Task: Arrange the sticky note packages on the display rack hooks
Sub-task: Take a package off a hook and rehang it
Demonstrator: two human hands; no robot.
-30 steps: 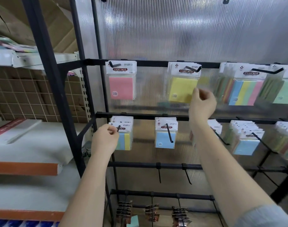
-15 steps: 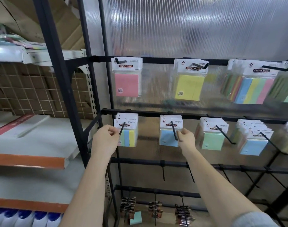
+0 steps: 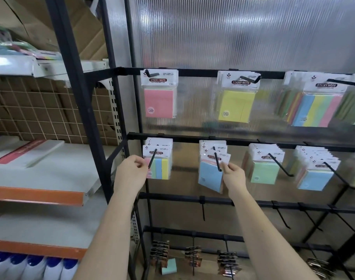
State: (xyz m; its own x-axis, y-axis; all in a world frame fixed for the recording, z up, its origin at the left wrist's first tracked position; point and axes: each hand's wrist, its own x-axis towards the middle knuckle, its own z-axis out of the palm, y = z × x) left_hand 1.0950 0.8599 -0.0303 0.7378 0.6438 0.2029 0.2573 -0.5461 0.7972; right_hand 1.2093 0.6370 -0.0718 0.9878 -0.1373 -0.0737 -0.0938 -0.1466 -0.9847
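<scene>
The left hand point(image 3: 131, 172), just left of the frame's centre, has its fingers curled, pinching the near end of a black hook point(image 3: 152, 159) or the striped sticky note package point(image 3: 158, 161) hanging on it; which of the two it pinches cannot be told. That package shows pink, blue and yellow stripes, with more packs stacked behind it on the same hook.

The right hand point(image 3: 233, 175), at centre, pinches the right edge of a blue sticky note package point(image 3: 211, 172) between thumb and fingertips. This package hangs tilted, its lower edge swung to the right, threaded on the second hook point(image 3: 217, 161) of the middle rail point(image 3: 243, 142), with other packs behind it.

Further right on that rail hang a stack of green packages point(image 3: 265, 164) and a stack of blue ones point(image 3: 316, 170), each on its own hook.

On the top rail point(image 3: 196, 72), in the upper half of the frame, hang a pink package point(image 3: 159, 94), a yellow package point(image 3: 237, 98) and a multicolour package point(image 3: 318, 104).

Below the hands, a lower rail point(image 3: 249, 203) carries bare hooks, and the bottom rail holds small dark items too blurred to identify.

At the left of the frame stands a shelf unit point(image 3: 37, 196) with orange edges, and blue-capped white bottles point(image 3: 31, 265) sit in the lower left corner.
</scene>
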